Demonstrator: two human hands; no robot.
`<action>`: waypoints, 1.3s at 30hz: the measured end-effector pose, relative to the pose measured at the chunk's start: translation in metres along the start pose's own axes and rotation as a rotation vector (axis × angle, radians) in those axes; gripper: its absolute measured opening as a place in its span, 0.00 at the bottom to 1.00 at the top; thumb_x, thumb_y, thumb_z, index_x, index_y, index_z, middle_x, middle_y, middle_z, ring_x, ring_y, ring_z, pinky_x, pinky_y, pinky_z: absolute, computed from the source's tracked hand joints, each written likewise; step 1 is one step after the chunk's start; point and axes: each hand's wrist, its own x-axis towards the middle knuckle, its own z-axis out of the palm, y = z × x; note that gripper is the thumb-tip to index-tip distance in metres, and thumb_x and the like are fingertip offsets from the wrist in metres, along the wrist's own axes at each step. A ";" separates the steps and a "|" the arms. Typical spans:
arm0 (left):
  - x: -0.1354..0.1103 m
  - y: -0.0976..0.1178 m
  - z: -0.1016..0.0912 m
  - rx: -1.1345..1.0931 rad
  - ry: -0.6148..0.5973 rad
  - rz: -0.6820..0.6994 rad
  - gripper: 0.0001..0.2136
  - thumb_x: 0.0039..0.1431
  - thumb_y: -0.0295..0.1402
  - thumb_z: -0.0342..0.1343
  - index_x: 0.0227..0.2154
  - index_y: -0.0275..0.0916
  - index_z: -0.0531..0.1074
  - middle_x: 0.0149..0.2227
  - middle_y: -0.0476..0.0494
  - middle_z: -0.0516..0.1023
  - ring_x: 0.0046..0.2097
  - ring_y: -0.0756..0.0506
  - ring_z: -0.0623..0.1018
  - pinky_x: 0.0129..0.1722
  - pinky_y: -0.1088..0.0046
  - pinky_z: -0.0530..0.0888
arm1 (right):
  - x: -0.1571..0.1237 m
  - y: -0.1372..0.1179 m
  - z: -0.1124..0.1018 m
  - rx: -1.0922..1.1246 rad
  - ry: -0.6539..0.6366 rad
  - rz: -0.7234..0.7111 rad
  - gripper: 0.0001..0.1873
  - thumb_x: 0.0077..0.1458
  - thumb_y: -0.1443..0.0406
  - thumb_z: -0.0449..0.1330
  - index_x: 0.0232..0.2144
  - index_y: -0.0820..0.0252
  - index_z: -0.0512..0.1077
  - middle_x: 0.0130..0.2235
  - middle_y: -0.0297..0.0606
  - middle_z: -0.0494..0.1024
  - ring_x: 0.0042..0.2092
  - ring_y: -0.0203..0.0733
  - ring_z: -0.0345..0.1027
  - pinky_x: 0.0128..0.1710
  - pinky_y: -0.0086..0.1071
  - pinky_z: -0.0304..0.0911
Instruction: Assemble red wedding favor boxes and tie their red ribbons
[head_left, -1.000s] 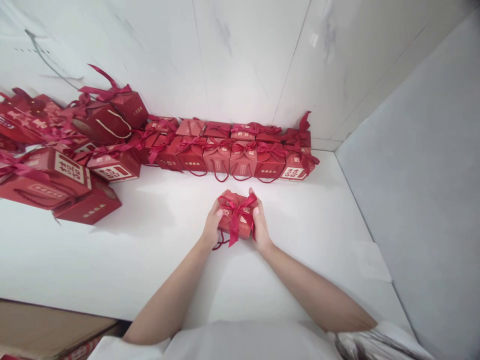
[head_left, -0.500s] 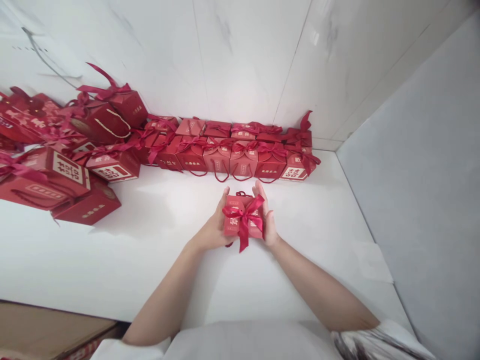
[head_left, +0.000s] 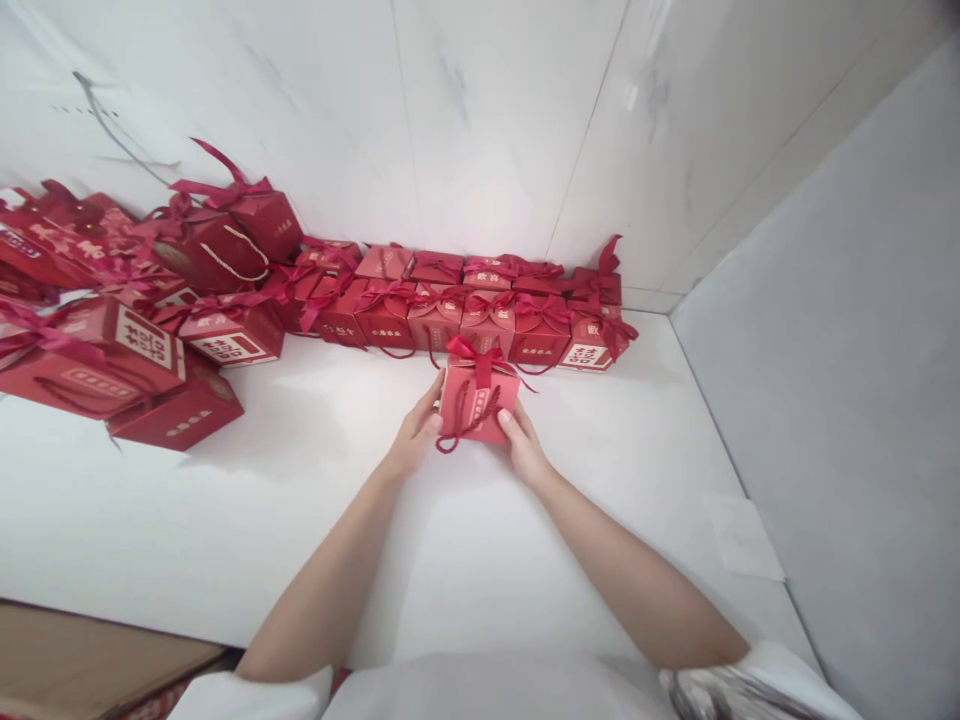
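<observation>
A pinkish-red gift box point(head_left: 459, 400) with a red ribbon bow on top and a dark red cord handle hanging on its near face is held between my two hands. My left hand point(head_left: 417, 430) grips its left side, and my right hand point(head_left: 520, 435) grips its right side with the thumb on the near face. The box is tilted so its front face shows toward me. Just behind it stands a row of similar red gift boxes point(head_left: 540, 340) with bows. The fingers behind the held box are hidden.
More red boxes point(head_left: 180, 405) are piled at the left, on the white table point(head_left: 300, 520). A marbled wall point(head_left: 495, 120) rises behind the row, and a grey panel point(head_left: 847, 330) bounds the right side. At the lower left is a cardboard box point(head_left: 90, 660).
Both hands have moved the gift box away from me toward the row. It has tilted from showing its bowed top to showing its front face and cord handle.
</observation>
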 end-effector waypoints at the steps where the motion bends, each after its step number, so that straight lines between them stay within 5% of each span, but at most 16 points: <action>1: 0.001 0.002 0.000 0.007 -0.023 -0.013 0.35 0.59 0.53 0.55 0.65 0.39 0.59 0.61 0.33 0.67 0.59 0.34 0.70 0.58 0.57 0.68 | 0.001 0.003 -0.002 0.002 0.030 0.019 0.33 0.61 0.49 0.57 0.63 0.55 0.59 0.63 0.42 0.65 0.65 0.50 0.58 0.64 0.52 0.55; 11: 0.001 0.004 0.001 0.125 0.006 -0.053 0.34 0.62 0.51 0.53 0.66 0.40 0.56 0.54 0.34 0.71 0.49 0.38 0.76 0.51 0.60 0.72 | 0.004 0.004 -0.004 0.043 0.077 0.049 0.33 0.60 0.50 0.58 0.63 0.53 0.58 0.63 0.42 0.65 0.64 0.49 0.60 0.64 0.51 0.56; 16: 0.001 0.004 -0.002 0.130 -0.019 -0.048 0.33 0.63 0.50 0.52 0.67 0.41 0.55 0.56 0.35 0.71 0.54 0.36 0.73 0.55 0.58 0.70 | 0.004 -0.001 -0.001 0.015 0.077 0.010 0.33 0.59 0.50 0.59 0.62 0.53 0.58 0.62 0.43 0.67 0.62 0.50 0.61 0.63 0.51 0.57; 20: 0.002 0.006 -0.004 0.143 0.035 -0.040 0.25 0.64 0.47 0.53 0.60 0.40 0.67 0.59 0.37 0.69 0.60 0.36 0.68 0.60 0.60 0.66 | 0.000 -0.001 0.003 -0.065 0.114 -0.082 0.38 0.57 0.50 0.62 0.63 0.53 0.55 0.64 0.46 0.63 0.64 0.51 0.60 0.63 0.51 0.57; 24: 0.001 0.006 -0.004 -0.040 0.077 -0.123 0.25 0.63 0.49 0.53 0.57 0.41 0.68 0.55 0.35 0.71 0.42 0.42 0.77 0.34 0.71 0.76 | -0.005 0.001 0.008 -0.184 0.244 -0.180 0.55 0.47 0.53 0.70 0.68 0.52 0.43 0.69 0.48 0.49 0.68 0.54 0.49 0.64 0.51 0.56; 26: 0.000 0.005 -0.002 -0.111 0.060 -0.089 0.31 0.59 0.49 0.58 0.63 0.46 0.60 0.60 0.34 0.65 0.43 0.43 0.77 0.31 0.72 0.76 | -0.008 0.001 0.010 -0.252 0.289 -0.197 0.59 0.45 0.54 0.72 0.68 0.51 0.42 0.70 0.47 0.46 0.69 0.54 0.45 0.64 0.51 0.57; 30: -0.002 0.008 0.009 -0.018 0.004 0.008 0.50 0.45 0.36 0.71 0.67 0.52 0.47 0.68 0.35 0.50 0.60 0.34 0.68 0.50 0.59 0.76 | -0.012 0.000 0.007 -0.331 0.233 -0.232 0.48 0.51 0.58 0.69 0.67 0.50 0.49 0.68 0.46 0.52 0.67 0.52 0.50 0.60 0.47 0.62; 33: -0.002 0.011 0.010 -0.016 0.077 0.001 0.46 0.45 0.34 0.71 0.65 0.47 0.52 0.65 0.35 0.58 0.62 0.33 0.66 0.56 0.56 0.72 | -0.013 -0.001 0.004 -0.434 0.208 -0.222 0.31 0.59 0.59 0.62 0.63 0.49 0.61 0.60 0.45 0.65 0.58 0.49 0.64 0.55 0.45 0.67; 36: -0.001 0.011 0.003 -0.059 0.105 -0.099 0.36 0.53 0.41 0.66 0.62 0.40 0.59 0.59 0.33 0.67 0.55 0.35 0.74 0.49 0.61 0.77 | -0.014 -0.002 0.004 -0.450 0.169 -0.210 0.27 0.62 0.57 0.59 0.62 0.47 0.63 0.61 0.42 0.64 0.60 0.49 0.62 0.58 0.46 0.64; 39: -0.003 0.007 -0.002 -0.072 0.076 -0.161 0.33 0.58 0.52 0.57 0.61 0.37 0.60 0.48 0.32 0.76 0.38 0.42 0.79 0.30 0.70 0.77 | -0.014 -0.003 0.005 -0.326 0.020 -0.151 0.32 0.64 0.54 0.55 0.67 0.46 0.52 0.67 0.38 0.57 0.65 0.49 0.55 0.65 0.48 0.56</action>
